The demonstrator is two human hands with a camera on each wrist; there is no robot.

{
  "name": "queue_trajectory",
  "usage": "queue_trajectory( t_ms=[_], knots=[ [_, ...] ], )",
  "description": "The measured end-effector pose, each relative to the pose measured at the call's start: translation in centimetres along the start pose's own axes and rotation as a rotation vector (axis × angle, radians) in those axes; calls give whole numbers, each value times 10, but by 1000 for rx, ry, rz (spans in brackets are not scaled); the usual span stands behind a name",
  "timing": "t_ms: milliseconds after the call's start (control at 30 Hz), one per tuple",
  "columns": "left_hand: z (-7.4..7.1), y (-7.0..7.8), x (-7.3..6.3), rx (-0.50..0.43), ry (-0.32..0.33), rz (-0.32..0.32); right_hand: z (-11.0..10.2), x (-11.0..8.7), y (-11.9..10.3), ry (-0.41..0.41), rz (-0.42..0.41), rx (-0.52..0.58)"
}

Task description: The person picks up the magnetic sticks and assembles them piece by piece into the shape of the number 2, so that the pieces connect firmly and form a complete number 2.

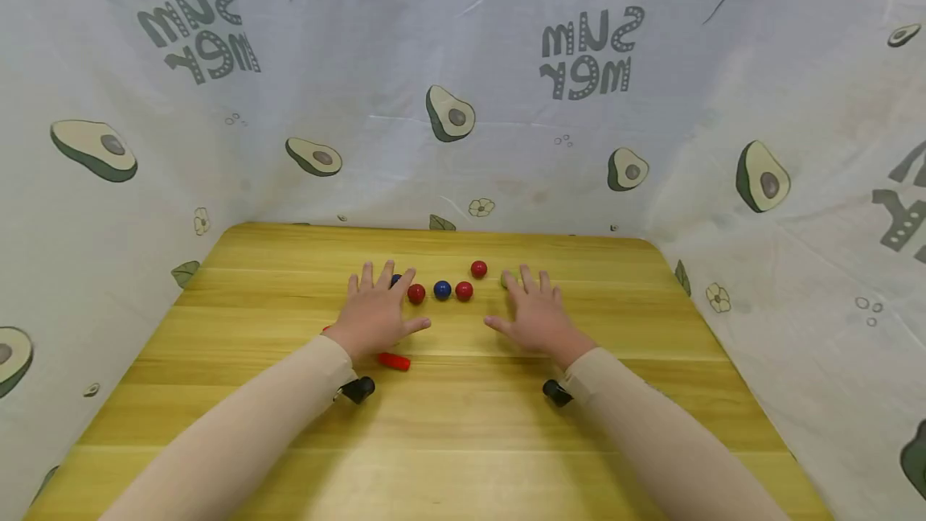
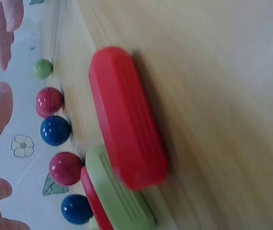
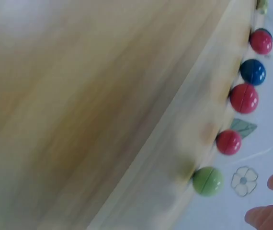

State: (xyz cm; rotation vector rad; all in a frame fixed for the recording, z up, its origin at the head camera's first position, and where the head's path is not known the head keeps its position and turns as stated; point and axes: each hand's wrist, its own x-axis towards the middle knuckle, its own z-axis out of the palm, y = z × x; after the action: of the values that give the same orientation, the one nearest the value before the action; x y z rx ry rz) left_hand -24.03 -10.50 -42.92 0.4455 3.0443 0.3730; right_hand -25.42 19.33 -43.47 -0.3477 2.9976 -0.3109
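My left hand (image 1: 371, 318) hovers with spread fingers over the far left part of the table, holding nothing. A blue ball (image 1: 395, 280) shows between its fingertips, and a red ball (image 1: 415, 293) lies just right of them. Beneath the wrist lies a red ridged block (image 2: 127, 117); a green block (image 2: 119, 191) and another red block (image 2: 96, 201) lie close by, mostly hidden by the arm in the head view. My right hand (image 1: 538, 318) is spread too and holds nothing. Its fingertips partly cover a green ball (image 3: 207, 181).
Between the hands sit a blue ball (image 1: 442, 289) and two red balls, one nearer (image 1: 464, 290) and one farther back (image 1: 479, 268). The wooden table (image 1: 448, 441) ends at a white printed cloth (image 1: 391, 167) behind and at both sides.
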Motion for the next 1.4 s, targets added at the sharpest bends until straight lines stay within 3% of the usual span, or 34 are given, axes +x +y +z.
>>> queue_trajectory(
  t_ms=[200,533,733,1000,1167,1400],
  knots=[
    [-4,-17,-1,9,4,-2,-1,7,13,34,-3,38],
    [-12,-51,-7,-36,15,-44,-5,34,36,-11,7,165],
    [-13,-77,-9,-11,13,-40,-5,47,44,-12,25,209],
    [-15,-105,-15,-134,-61,-106,-2,59,50,-38,29,264],
    [-13,-114,-18,-185,-90,-138,1,66,50,-43,31,274],
    [-13,-114,-21,-203,-88,-137,2,73,48,-49,48,269]
  ],
)
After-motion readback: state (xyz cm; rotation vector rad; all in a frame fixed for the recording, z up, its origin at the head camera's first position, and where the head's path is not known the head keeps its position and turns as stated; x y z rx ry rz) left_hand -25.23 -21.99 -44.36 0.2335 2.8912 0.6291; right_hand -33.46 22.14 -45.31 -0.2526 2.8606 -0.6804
